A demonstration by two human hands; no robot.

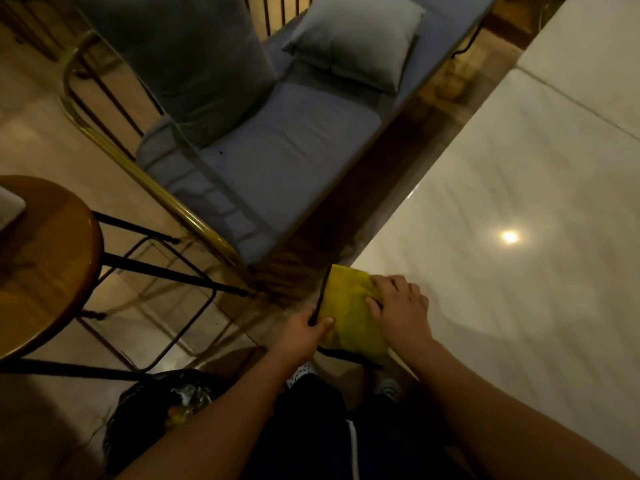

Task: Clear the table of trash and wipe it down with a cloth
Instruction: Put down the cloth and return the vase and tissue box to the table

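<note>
the yellow cloth [346,306] lies on the near corner of the white marble counter [519,188], and its left part reaches out past the counter edge. the cloth has a black border along its left side and along its near side. the left hand [306,329] holds the cloth at this black border: the thumb lies on top of the yellow fabric and the other fingers are curled under it, so i cannot see them well. the right hand [400,306] rests on top of the cloth, over the counter, with its fingers [375,302] a little bent and the tips on the fabric; i cannot tell if they only press it or also pinch it. both forearms are bare. on the counter surface a small round light reflection [509,236] shines, well apart from the hands. below the arms there are dark trousers [311,427] with a white stripe, and the toes of the shoes [301,370] show under the cloth. on the floor at the lower left stands a black trash bag [145,403], open, with some trash inside. beside the counter is a bench [277,157] with a grey-blue seat and a brass frame, and a grey pillow [360,39] rests at its far end. at the left edge a round wooden stool [45,265] with black metal legs stands.
</note>
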